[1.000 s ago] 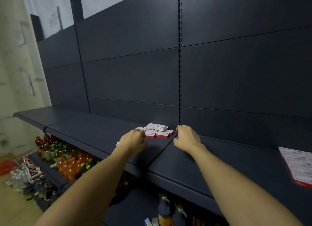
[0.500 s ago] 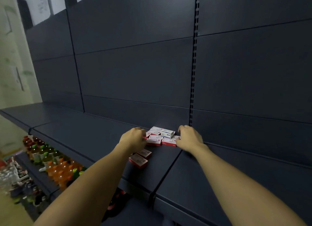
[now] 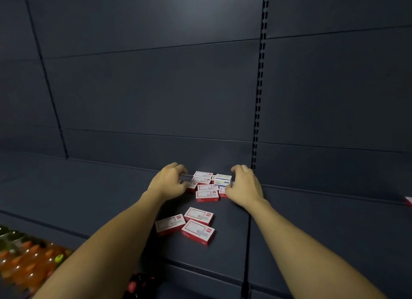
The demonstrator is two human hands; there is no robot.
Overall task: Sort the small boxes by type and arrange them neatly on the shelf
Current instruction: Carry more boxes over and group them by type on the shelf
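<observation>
Dark shelf (image 3: pixel 89 200) now fills the head view, three red-and-white boxes (image 3: pixel 197 224) newly visible loose in front of the cluster (image 3: pixel 207 187) at its back, so sorting has barely begun, while left hand (image 3: pixel 169 182) and right hand (image 3: pixel 244 187) bracket that cluster, fingers curled against its edge boxes.
</observation>
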